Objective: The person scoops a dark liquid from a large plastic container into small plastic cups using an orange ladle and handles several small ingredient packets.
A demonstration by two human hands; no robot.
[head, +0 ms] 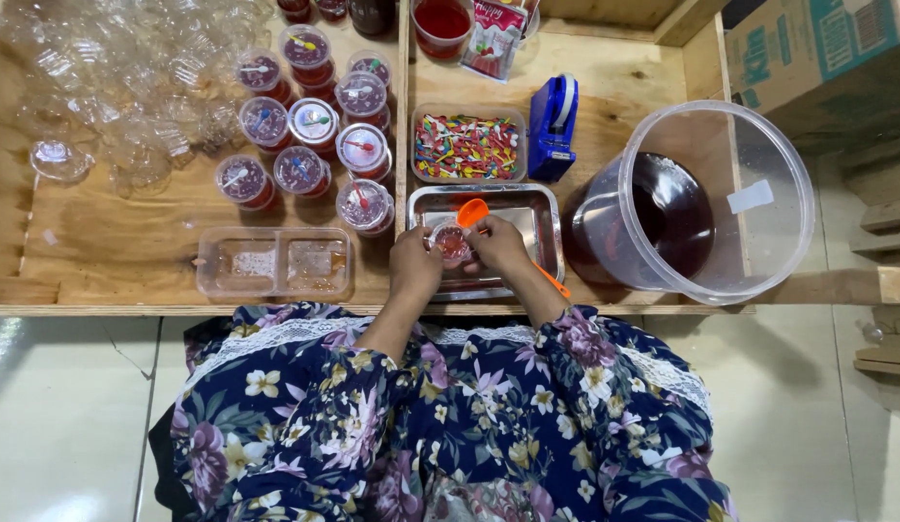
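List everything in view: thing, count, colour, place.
small cup: one, clear with red filling, held over the steel tray
steel tray: one, silver, centre
orange scoop: one, in the tray
sealed cups: about ten, red, upper left
empty cups: a pile, clear, far left
spoon tub: one, multicoloured contents, behind the tray
tape dispenser: one, blue
bucket: one, clear, dark red liquid, right
flat container: one, clear, front left
hands: left and right, both on the small cup
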